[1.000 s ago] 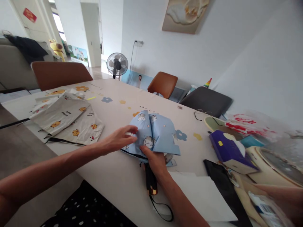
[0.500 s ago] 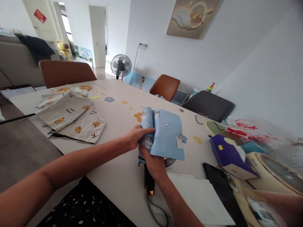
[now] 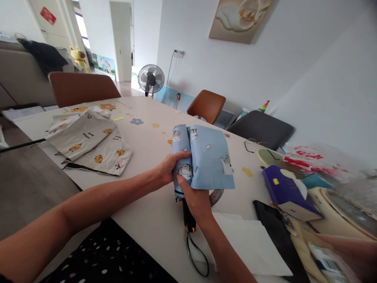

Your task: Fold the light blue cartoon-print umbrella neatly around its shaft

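Both hands grip a light blue folding umbrella (image 3: 210, 161) printed with cartoon animals, held above the table in front of me. Part of its canopy is rolled at the left, while a loose flap spreads to the right. My left hand (image 3: 171, 167) wraps the rolled part from the left, thumb across its front. Lower down, my right hand (image 3: 196, 198) closes around the base of the cloth, its fingers partly hidden behind the flap. The black umbrella handle (image 3: 188, 216) points down toward me, and a wrist strap loops from its end.
A cream cartoon-print cloth (image 3: 94, 145) lies at the left of the table (image 3: 147, 157). White paper (image 3: 250, 243), a black flat case (image 3: 277, 232), a purple box (image 3: 290, 190), glasses (image 3: 250, 145) and a plastic bag (image 3: 318, 159) are at the right. Another person's arm (image 3: 347, 245) reaches in there.
The umbrella and both hands have risen slightly, and the handle has shifted a little to the right. The loose flap reaches a bit farther right. Both hands keep their hold.
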The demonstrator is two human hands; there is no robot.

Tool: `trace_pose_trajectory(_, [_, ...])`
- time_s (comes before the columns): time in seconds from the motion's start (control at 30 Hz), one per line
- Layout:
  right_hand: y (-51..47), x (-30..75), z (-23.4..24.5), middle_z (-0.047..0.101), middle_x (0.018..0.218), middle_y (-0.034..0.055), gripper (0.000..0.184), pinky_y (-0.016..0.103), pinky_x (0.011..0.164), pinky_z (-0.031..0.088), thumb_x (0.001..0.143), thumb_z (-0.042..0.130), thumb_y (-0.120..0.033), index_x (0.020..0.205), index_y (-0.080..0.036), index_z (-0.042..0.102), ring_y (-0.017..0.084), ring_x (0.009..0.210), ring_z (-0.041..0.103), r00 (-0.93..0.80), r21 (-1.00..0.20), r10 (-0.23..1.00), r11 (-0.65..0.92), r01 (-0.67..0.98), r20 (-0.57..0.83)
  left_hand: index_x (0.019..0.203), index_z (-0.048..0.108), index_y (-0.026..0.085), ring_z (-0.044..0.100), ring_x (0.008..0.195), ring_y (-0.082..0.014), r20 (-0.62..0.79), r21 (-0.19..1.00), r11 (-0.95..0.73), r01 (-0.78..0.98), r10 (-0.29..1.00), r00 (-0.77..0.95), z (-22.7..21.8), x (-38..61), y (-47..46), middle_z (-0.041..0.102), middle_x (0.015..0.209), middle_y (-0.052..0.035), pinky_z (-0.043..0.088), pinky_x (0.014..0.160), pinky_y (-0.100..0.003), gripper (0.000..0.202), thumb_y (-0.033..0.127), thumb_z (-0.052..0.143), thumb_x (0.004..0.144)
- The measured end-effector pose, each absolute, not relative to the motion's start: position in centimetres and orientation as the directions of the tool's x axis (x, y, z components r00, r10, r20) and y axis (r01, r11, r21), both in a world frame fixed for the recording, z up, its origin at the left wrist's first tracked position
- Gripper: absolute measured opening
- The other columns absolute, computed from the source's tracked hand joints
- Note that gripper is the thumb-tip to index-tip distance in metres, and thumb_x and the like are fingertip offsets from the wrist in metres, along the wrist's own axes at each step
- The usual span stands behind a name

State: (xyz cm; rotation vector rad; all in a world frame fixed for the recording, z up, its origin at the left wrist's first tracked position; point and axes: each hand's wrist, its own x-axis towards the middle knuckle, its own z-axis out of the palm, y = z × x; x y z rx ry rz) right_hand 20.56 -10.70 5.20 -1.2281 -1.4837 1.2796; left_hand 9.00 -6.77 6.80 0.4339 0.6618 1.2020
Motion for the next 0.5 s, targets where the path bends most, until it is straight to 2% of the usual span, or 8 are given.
trace_pose_trajectory(0.07, [-10.7, 20.5, 5.5, 0.064, 0.094, 0.0064, 0.049, 0.035, 0.076, 0.051, 0.066, 0.063, -0.034, 0.112, -0.021, 0.053, 0.025, 0.093, 0.059, -0.14, -0.983, 0.989, 0.063, 0.175, 0.039, 0.087, 0.059, 0.013, 0.062, 0.063, -0.0169, -0.222, 0.63, 0.285, -0.723, 0.957, 0.184, 6.9, 8.9, -6.8, 0.065, 0.07, -0.0039, 0.052, 0.07, -0.034, 0.023, 0.021, 0.066, 0.066])
trace_pose_trajectory(0.13, [-10.8, 20.3, 5.6, 0.065, 0.093, 0.0059, 0.046, 0.034, 0.076, 0.052, 0.065, 0.064, -0.033, 0.107, -0.019, 0.055, 0.024, 0.092, 0.06, -0.162, -0.996, 0.987, -0.008, 0.089, -0.022, 0.088, 0.058, 0.014, 0.062, 0.063, -0.0167, -0.212, 0.622, 0.28, -0.731, 0.959, 0.187, 7.1, 8.7, -7.0, 0.065, 0.07, -0.0037, 0.052, 0.069, -0.033, 0.024, 0.02, 0.065, 0.066])
trace_pose_trajectory(0.23, [-11.1, 19.9, 5.6, 0.064, 0.096, 0.0055, 0.04, 0.034, 0.063, 0.056, 0.065, 0.066, -0.032, 0.101, -0.019, 0.056, 0.022, 0.08, 0.064, -0.29, -0.964, 0.938, -0.234, -0.128, -0.189, 0.087, 0.058, 0.013, 0.062, 0.062, -0.0179, -0.232, 0.601, 0.365, -0.711, 0.931, 0.282, 7.0, 8.5, -7.1, 0.064, 0.069, -0.0051, 0.052, 0.067, -0.033, 0.024, 0.025, 0.063, 0.068])
trace_pose_trajectory(0.33, [-11.3, 19.6, 5.5, 0.063, 0.089, 0.006, 0.037, 0.032, 0.048, 0.056, 0.067, 0.065, -0.032, 0.099, -0.017, 0.054, 0.02, 0.07, 0.064, -0.401, -0.898, 0.88, -0.369, -0.238, -0.256, 0.084, 0.058, 0.012, 0.061, 0.062, -0.019, -0.272, 0.593, 0.453, -0.665, 0.891, 0.364, 6.6, 8.3, -7.0, 0.064, 0.067, -0.0068, 0.052, 0.066, -0.034, 0.026, 0.033, 0.061, 0.069])
trace_pose_trajectory(0.4, [-11.3, 19.6, 5.3, 0.062, 0.071, 0.0042, 0.033, 0.027, 0.037, 0.051, 0.069, 0.064, -0.034, 0.094, -0.015, 0.054, 0.018, 0.058, 0.062, -0.433, -0.888, 0.857, -0.403, -0.223, -0.28, 0.084, 0.057, 0.012, 0.061, 0.062, -0.0187, -0.278, 0.639, 0.429, -0.639, 0.903, 0.328, 6.3, 8.2, -6.8, 0.063, 0.068, -0.0069, 0.052, 0.067, -0.034, 0.027, 0.034, 0.06, 0.069])
trace_pose_trajectory(0.5, [-11.1, 19.7, 5.2, 0.055, 0.057, 0.0005, 0.029, 0.019, 0.027, 0.041, 0.069, 0.063, -0.034, 0.086, -0.013, 0.054, 0.013, 0.047, 0.054, -0.39, -0.895, 0.874, -0.392, -0.212, -0.29, 0.088, 0.055, 0.012, 0.062, 0.073, -0.0222, -0.268, 0.844, 0.303, -0.442, 0.953, 0.141, 5.6, 7.9, -6.2, 0.063, 0.079, -0.0101, 0.051, 0.07, -0.036, 0.034, 0.038, 0.063, 0.067])
